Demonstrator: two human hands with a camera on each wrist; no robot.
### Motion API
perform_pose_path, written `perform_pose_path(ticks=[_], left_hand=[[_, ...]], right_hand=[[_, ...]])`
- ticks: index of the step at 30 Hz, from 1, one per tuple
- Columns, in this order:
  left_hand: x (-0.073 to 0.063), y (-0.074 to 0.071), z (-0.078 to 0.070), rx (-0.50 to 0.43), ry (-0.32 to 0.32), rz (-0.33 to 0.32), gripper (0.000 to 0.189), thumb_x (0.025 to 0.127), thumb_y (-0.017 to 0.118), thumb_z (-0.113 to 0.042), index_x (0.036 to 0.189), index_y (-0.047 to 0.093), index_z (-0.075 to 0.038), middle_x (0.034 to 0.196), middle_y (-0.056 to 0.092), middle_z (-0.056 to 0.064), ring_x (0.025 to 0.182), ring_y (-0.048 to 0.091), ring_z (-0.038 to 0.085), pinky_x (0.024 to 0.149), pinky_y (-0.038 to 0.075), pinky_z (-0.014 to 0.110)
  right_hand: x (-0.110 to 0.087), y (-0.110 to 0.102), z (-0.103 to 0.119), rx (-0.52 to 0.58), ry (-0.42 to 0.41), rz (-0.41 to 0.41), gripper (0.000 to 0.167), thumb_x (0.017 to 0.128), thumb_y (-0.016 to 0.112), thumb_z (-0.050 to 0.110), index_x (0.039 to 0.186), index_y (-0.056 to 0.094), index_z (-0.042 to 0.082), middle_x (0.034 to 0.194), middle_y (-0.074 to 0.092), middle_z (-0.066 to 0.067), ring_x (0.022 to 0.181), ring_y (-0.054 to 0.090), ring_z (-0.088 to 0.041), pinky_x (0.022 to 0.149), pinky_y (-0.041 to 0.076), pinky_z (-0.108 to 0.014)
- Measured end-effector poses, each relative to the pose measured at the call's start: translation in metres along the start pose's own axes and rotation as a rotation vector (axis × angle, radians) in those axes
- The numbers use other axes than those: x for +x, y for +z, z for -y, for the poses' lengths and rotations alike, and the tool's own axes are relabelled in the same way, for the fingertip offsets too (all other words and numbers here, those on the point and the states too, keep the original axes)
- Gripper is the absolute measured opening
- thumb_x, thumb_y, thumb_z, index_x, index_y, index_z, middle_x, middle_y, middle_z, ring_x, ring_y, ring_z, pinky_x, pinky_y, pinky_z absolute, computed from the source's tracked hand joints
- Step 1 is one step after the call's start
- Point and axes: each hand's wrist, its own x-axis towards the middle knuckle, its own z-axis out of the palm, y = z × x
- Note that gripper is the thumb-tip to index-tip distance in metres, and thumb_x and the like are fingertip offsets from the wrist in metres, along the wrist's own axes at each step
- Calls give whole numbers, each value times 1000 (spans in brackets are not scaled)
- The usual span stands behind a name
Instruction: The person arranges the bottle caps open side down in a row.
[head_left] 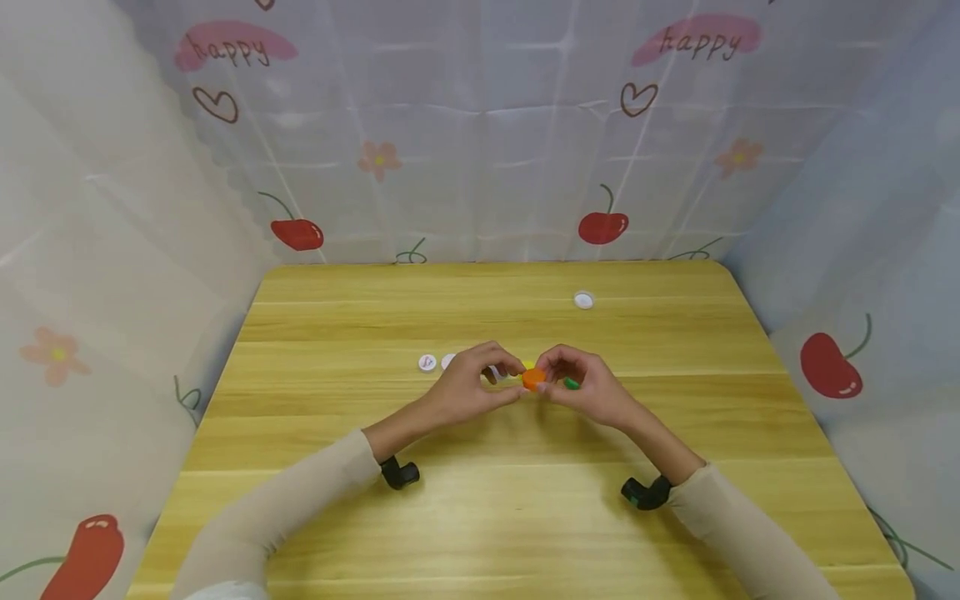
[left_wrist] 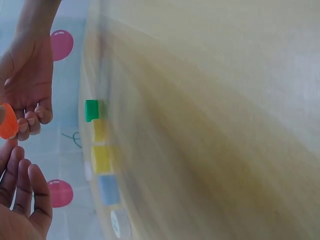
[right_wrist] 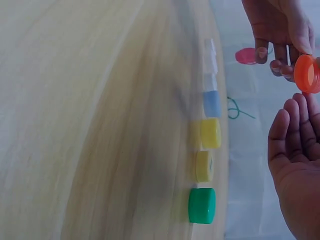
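Between my two hands, above the table, is an orange bottle cap (head_left: pixel 534 379). My left hand (head_left: pixel 472 385) pinches it at its left edge with thumb and fingertips. From the other side my right hand (head_left: pixel 592 390) pinches its right edge. The right wrist view shows the hollow inside of the orange cap (right_wrist: pixel 304 72). Below the hands a row of caps lies on the table: a green cap (right_wrist: pixel 202 206), a yellow cap (right_wrist: pixel 204 166), another yellow cap (right_wrist: pixel 210 133), a blue cap (right_wrist: pixel 211 104) and white ones. In the head view the hands partly hide this row.
At the row's left end lies a white cap (head_left: pixel 427 362) with a reddish mark. Another white cap (head_left: pixel 583 300) sits apart, near the back edge of the wooden table (head_left: pixel 480 517). Printed curtains (head_left: pixel 487 183) stand behind the table and along both sides.
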Motion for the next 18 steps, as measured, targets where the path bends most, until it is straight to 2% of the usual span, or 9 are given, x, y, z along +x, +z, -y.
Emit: perform_pose_path(ticks=[3, 8, 11, 14, 18], left_hand=[[0, 2, 2, -57, -40, 13, 25, 95, 85, -31, 116, 78, -20, 113, 74, 8, 100, 67, 26, 84, 61, 30], [3, 6, 4, -45, -29, 21, 24, 95, 85, -31, 116, 79, -19, 111, 74, 5, 98, 65, 15, 85, 59, 28], [6, 9, 4, -14, -13, 35, 24, 95, 85, -28, 115, 79, -18, 109, 74, 3, 98, 65, 14, 85, 59, 29], [12, 13, 3, 34, 19, 60, 24, 94, 85, -26, 115, 78, -17, 109, 74, 5, 100, 67, 19, 86, 59, 31], [25, 22, 4, 141, 72, 103, 25, 94, 84, -27, 116, 78, -18, 110, 74, 6, 103, 69, 22, 89, 58, 31]], right_hand=[[-2, 2, 0, -33, -27, -14, 23, 97, 80, 11, 117, 70, 15, 108, 71, -7, 92, 66, -20, 88, 59, -34], [-4, 0, -6, -45, -39, -28, 25, 96, 82, 10, 118, 71, 16, 109, 73, -6, 93, 66, -19, 88, 59, -34], [-6, -4, -8, -67, -30, -33, 26, 95, 83, 11, 117, 73, 18, 109, 74, -5, 94, 67, -18, 89, 59, -32], [-11, -10, -8, -98, -34, -34, 27, 93, 86, 12, 116, 74, 19, 105, 74, -3, 91, 67, -17, 88, 60, -30], [-16, -22, -8, -208, -68, -22, 27, 90, 89, 14, 114, 75, 17, 96, 74, -1, 85, 67, -16, 80, 61, -33]])
